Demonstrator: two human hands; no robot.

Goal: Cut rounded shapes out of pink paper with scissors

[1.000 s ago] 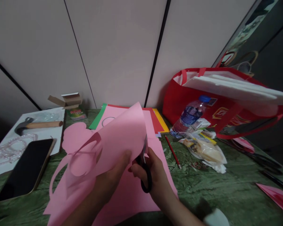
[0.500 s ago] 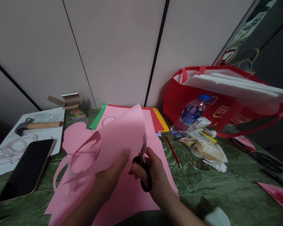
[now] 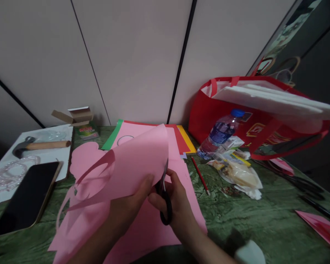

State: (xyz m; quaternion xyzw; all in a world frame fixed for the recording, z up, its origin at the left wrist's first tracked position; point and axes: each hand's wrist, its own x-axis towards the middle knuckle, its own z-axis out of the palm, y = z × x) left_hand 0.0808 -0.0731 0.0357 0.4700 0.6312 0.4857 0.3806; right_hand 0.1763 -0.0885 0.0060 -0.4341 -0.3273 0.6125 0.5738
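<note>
My left hand [image 3: 132,201] grips a curled sheet of pink paper [image 3: 139,161] near its lower edge, thumb on top. In my right hand [image 3: 178,201] is a pair of black-handled scissors [image 3: 165,194], fingers through the loops. The blades point up and lie at the right edge of the curled sheet, close to my left thumb. A cut strip hangs in a loop from the sheet's left side. Beneath both hands lie more pink sheets [image 3: 154,234]. A scalloped pink paper cutout [image 3: 84,157] rests to the left, partly behind the curled sheet.
Left: a phone [image 3: 27,198], a hammer [image 3: 44,145], a bead string [image 3: 11,174] and an opened small box [image 3: 85,128]. Right: a red pencil [image 3: 200,175], a water bottle [image 3: 220,134], a plastic packet [image 3: 240,172], a red bag [image 3: 206,113] and other scissors [image 3: 305,185]. A wall stands behind.
The scissors have tilted and shifted slightly left and down, blades closer together along the sheet's edge. My left hand keeps its hold on the paper. The whole view has shifted slightly.
</note>
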